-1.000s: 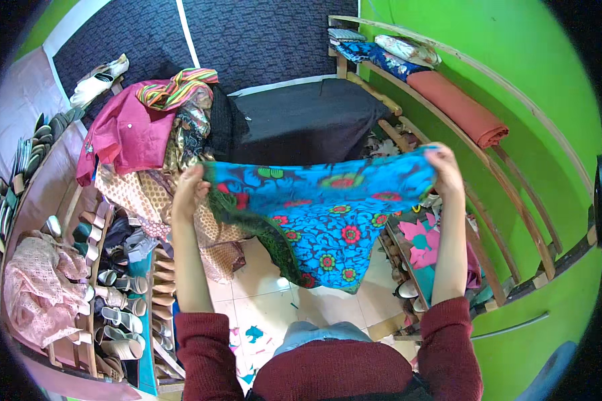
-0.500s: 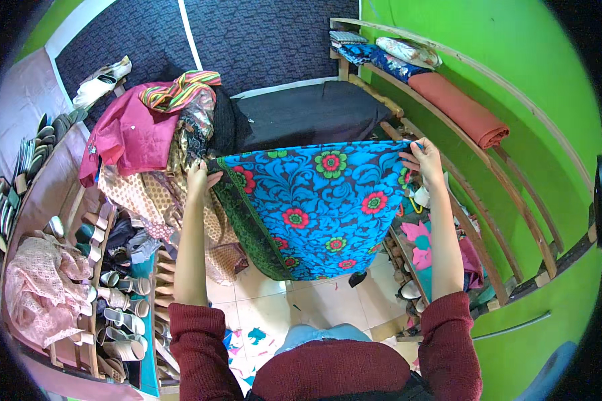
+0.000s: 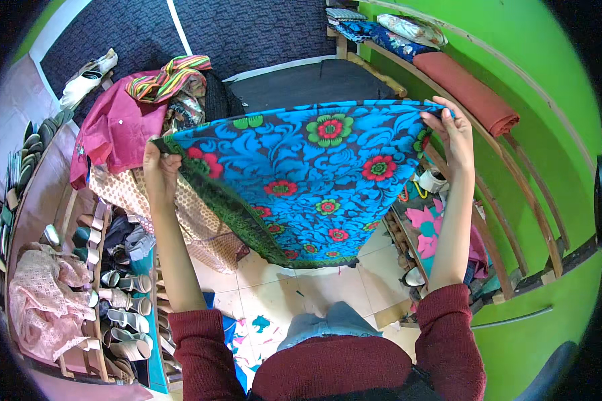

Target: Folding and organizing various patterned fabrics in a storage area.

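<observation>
A blue cloth (image 3: 354,154) with red and green flowers and dark green borders hangs stretched between my two hands. At its upper left corner, my left hand (image 3: 161,170) is closed on the dark border. My right hand (image 3: 452,134) pinches the upper right corner, with some fingers raised. The top edge is pulled nearly straight, and the lower part narrows as it hangs above the tiled floor. Behind my left hand lies a heap of garments, with a magenta cloth (image 3: 124,120), a striped scarf (image 3: 162,83) and a gold-patterned fabric (image 3: 197,210).
Several shoes (image 3: 124,321) fill a rack at the left, beside a pink lace cloth (image 3: 47,294). On the right, a wooden rack (image 3: 498,220) bears a rust-coloured folded cloth (image 3: 471,97). A black-covered surface (image 3: 308,83) stands behind. Fabric scraps (image 3: 261,324) litter the floor.
Both hands have risen and spread farther apart, the left one moving left and the right one right. The blue cloth is stretched wider and held higher.
</observation>
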Demonstrator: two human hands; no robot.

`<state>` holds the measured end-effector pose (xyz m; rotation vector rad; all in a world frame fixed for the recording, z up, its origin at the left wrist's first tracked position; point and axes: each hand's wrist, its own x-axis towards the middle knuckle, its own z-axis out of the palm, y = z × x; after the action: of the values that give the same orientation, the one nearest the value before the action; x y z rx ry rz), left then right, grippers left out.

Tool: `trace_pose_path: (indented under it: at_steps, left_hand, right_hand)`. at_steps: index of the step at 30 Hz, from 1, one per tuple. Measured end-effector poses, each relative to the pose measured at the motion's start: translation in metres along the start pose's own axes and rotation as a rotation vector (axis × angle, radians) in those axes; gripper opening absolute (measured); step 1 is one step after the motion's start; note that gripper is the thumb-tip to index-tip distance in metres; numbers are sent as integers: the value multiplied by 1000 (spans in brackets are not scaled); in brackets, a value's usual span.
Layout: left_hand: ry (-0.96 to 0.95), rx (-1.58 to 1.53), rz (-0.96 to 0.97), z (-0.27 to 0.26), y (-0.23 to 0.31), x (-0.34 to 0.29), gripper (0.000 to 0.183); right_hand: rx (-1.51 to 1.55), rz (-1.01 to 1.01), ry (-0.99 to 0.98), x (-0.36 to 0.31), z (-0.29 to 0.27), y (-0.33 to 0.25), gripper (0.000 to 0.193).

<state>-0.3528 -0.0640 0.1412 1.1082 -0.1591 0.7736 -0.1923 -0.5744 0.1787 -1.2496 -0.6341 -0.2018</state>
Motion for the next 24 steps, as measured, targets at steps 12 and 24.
trace_pose_path:
  at_steps: [12,24]
  left_hand:
    - [64,664,0,16,-132,70,39]
    - [-138,1812,572,98,-184,184,79]
  right_hand:
    - [-541,-139,82,92,2,148,25]
    - [-1382,-569,-37,248,-3,195,113]
